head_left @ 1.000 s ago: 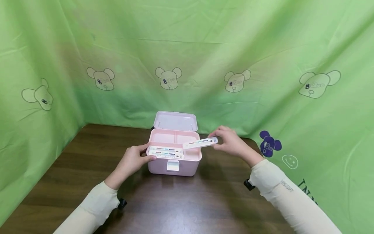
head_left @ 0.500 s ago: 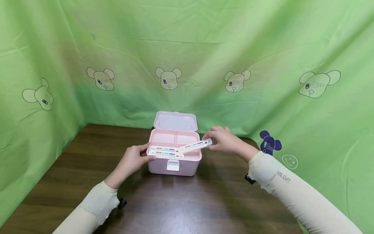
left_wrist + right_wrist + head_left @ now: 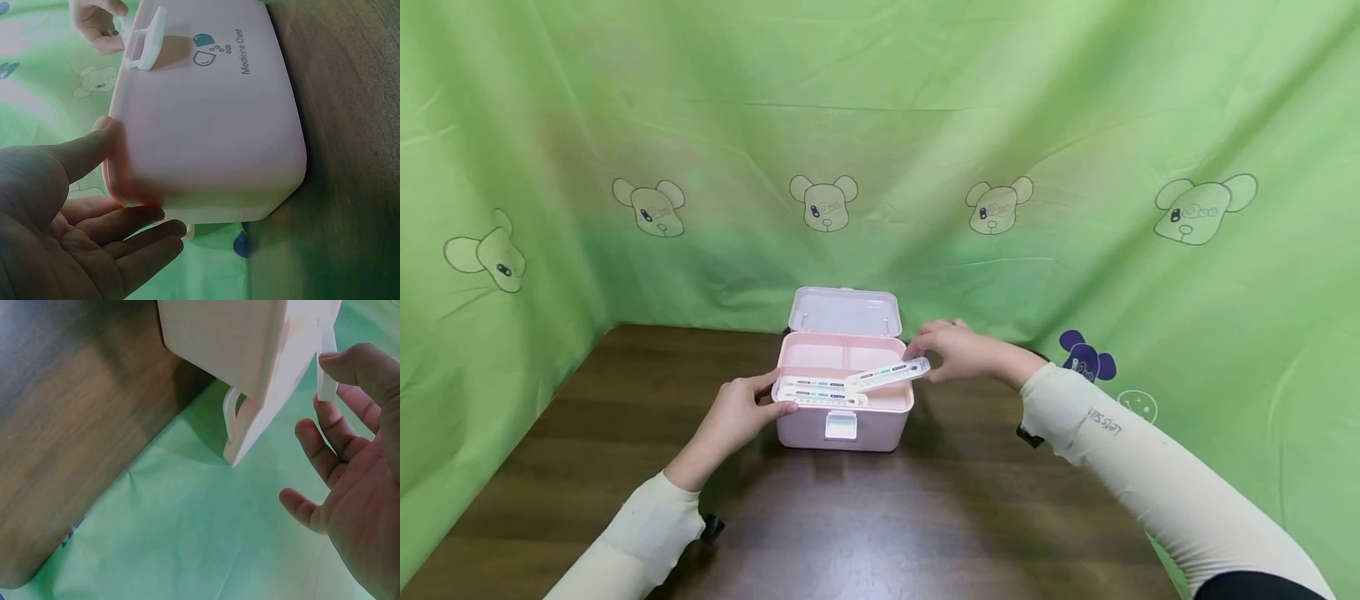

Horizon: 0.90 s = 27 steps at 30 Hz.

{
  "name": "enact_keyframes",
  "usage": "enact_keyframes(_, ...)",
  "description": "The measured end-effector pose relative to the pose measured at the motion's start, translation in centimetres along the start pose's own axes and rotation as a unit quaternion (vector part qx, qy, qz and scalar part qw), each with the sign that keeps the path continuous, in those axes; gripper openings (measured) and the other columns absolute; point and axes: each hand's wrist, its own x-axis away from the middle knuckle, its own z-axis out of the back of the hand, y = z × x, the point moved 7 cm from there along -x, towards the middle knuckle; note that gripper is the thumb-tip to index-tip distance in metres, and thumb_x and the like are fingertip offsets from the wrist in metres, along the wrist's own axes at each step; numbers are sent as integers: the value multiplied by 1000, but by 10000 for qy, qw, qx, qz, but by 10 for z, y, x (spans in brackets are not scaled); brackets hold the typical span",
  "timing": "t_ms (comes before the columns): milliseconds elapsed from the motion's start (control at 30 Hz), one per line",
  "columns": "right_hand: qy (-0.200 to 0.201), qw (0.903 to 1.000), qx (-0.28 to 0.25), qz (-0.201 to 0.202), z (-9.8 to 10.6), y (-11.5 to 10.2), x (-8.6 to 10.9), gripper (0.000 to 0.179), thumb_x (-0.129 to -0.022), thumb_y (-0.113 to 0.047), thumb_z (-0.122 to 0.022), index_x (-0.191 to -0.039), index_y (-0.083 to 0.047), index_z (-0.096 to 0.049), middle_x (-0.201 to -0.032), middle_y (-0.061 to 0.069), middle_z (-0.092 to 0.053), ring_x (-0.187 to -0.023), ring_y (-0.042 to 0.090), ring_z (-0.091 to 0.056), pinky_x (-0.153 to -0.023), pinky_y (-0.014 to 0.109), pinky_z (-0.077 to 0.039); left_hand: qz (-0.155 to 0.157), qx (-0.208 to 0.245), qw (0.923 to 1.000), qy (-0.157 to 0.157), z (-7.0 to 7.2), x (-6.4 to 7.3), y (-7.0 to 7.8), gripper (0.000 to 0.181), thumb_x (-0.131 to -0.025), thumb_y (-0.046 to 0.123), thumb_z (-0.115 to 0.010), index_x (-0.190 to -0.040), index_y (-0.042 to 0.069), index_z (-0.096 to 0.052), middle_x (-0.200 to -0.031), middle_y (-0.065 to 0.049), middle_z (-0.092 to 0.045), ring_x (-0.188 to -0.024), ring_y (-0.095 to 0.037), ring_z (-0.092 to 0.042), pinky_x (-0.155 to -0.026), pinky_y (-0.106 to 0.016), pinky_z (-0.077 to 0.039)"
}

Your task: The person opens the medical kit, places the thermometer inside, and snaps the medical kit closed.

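A pink medicine chest [image 3: 872, 431] stands with its lid [image 3: 844, 312] raised at the back. My left hand [image 3: 737, 415] holds its front left corner, the thumb on the front rim and the fingers at the side, as the left wrist view shows. Between right thumb and fingertips, my right hand [image 3: 962, 352] pinches the end of a slim white case [image 3: 887, 375] with coloured print. That case slants over the chest's front compartment, its left end beside two similar cases [image 3: 820, 392] lying there. The right wrist view shows the pinched case [image 3: 326, 375] edge-on.
The back of the chest has two compartments [image 3: 812, 350] split by a divider. A white latch [image 3: 841, 425] hangs on its front. The brown wooden table [image 3: 850, 525] stretches around it, with a green printed curtain [image 3: 895, 108] behind and at both sides.
My right hand has moved left with the slim case, bringing its left end over the front compartment near the other cases. The left hand keeps its hold on the chest; the view shifts slightly.
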Motion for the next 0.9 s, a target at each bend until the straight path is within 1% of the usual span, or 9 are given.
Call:
enact_keyframes(167,-121,9999,6,78,-2,-7,-7,38,-81,-14,-81,-118,-18,-74,-107,-5,-64,-108,20,-56,-95,50,-37,-11,23,10000,-15,1,1,-2,72,-84,34,-86,-145,7,-57,-124,-12,-73,-107,-20,-71,-78,-32,-59)
enact_keyframes(367,-308,9995,50,22,-7,-8,-16,39,-82,-16,-82,-120,-19,-73,-109,-6,-64,-110,19,-55,-101,53,-35,19,22,10000,-6,2,0,-1,72,-84,34,-86,-145,8,-58,-123,-12,-73,-109,-20,-70,-80,-34,-60)
enact_keyframes(500,-382,9992,89,18,-9,-9,-22,38,-83,-18,-83,-120,-20,-72,-110,-5,-64,-111,19,-56,-102,53,-34,9,25,10000,-6,4,0,1,72,-84,33,-86,-145,8,-58,-124,-13,-73,-110,-21,-70,-80,-35,-60)
enact_keyframes(633,-393,9991,86,97,-11,-14,-27,38,-83,-19,-84,-119,-18,-73,-108,-4,-64,-108,19,-55,-100,51,-34,-30,-19,10000,11,4,-1,1,71,-85,32,-86,-145,7,-58,-125,-14,-72,-109,-21,-71,-80,-35,-60)
enact_keyframes(800,-382,9987,183,294,-17,-19,-31,38,-81,-16,-83,-118,-17,-74,-101,-6,-64,-103,17,-55,-93,46,-32,-18,-36,10000,-9,3,-1,0,71,-84,33,-86,-145,8,-58,-127,-14,-71,-111,-22,-70,-81,-35,-60)
enact_keyframes(900,-410,9983,206,357,-21,-23,-34,38,-81,-16,-83,-118,-18,-74,-98,-8,-63,-102,16,-55,-92,44,-31,-9,-61,10000,1,3,-1,-1,71,-84,33,-86,-145,8,-58,-126,-14,-72,-110,-21,-70,-80,-35,-60)
